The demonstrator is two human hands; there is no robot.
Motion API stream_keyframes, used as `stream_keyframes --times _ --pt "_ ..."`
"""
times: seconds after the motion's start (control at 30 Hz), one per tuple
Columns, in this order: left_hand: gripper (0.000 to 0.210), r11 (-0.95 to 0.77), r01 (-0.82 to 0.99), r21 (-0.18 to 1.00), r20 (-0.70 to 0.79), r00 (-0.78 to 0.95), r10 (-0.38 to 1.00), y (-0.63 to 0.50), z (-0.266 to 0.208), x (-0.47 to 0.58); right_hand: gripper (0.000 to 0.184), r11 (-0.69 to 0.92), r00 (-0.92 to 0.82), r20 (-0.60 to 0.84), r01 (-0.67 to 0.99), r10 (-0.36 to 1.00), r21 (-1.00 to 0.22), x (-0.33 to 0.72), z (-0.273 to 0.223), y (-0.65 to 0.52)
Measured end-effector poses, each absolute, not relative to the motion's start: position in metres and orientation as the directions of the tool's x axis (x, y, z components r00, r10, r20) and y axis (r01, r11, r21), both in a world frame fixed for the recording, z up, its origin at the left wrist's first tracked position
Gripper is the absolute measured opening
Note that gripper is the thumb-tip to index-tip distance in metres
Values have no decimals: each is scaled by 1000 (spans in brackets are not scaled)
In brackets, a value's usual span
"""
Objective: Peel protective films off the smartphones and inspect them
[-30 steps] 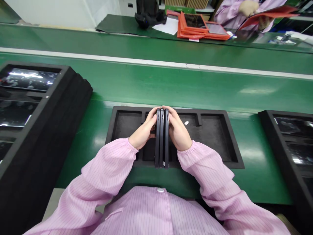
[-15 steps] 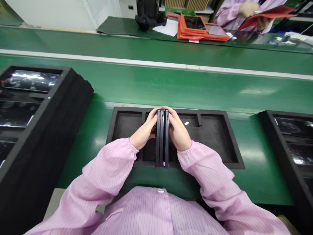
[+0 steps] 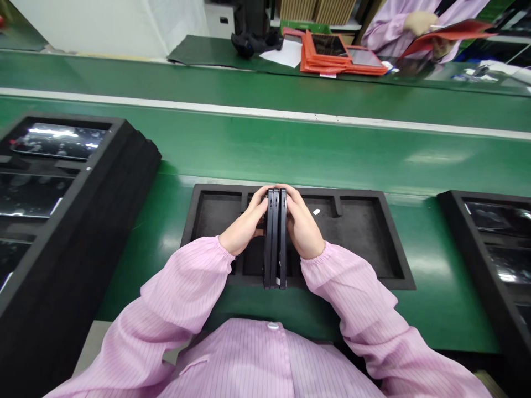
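Three thin black slab-like devices (image 3: 274, 243), similar to phones or small tablets, stand on edge side by side between my hands. My left hand (image 3: 246, 220) is closed against the left outer face, its fingertips at the far end. From the other side, my right hand (image 3: 303, 224) presses on the right device, fingers also curled over the far end. A narrow gap shows between the right device and the other two. Beneath them lies a black foam tray (image 3: 365, 232) with recessed compartments, and a small white scrap (image 3: 316, 211) rests in it.
On the left rises a tall stack of black foam trays (image 3: 112, 193), glossy dark screens (image 3: 58, 141) in the top one. Another tray (image 3: 460, 232) with screens stands at right. Across the green bench (image 3: 290, 160), orange-cased items (image 3: 326, 52) are piled near a person holding a red folder-like item (image 3: 448, 36).
The whole view shifts slightly downward in the picture. Both hands keep hold of the devices, and the gap by the right device looks slightly narrower.
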State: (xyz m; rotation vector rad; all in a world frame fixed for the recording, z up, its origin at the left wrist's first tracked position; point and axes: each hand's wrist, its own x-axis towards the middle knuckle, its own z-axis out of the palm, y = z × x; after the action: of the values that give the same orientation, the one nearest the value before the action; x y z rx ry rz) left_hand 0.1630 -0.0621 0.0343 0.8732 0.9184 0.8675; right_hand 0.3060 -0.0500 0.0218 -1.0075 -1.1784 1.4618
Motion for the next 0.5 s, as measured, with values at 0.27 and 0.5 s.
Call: stream_keyframes --times 0.27,0.5 --pt "39 340 -240 909 -239 368 899 -65 39 162 24 -30 -175 10 -225 985 -974 307 24 -51" --pt "37 323 -261 910 -212 375 902 -66 38 160 25 35 -158 61 -163 986 -986 306 26 -53"
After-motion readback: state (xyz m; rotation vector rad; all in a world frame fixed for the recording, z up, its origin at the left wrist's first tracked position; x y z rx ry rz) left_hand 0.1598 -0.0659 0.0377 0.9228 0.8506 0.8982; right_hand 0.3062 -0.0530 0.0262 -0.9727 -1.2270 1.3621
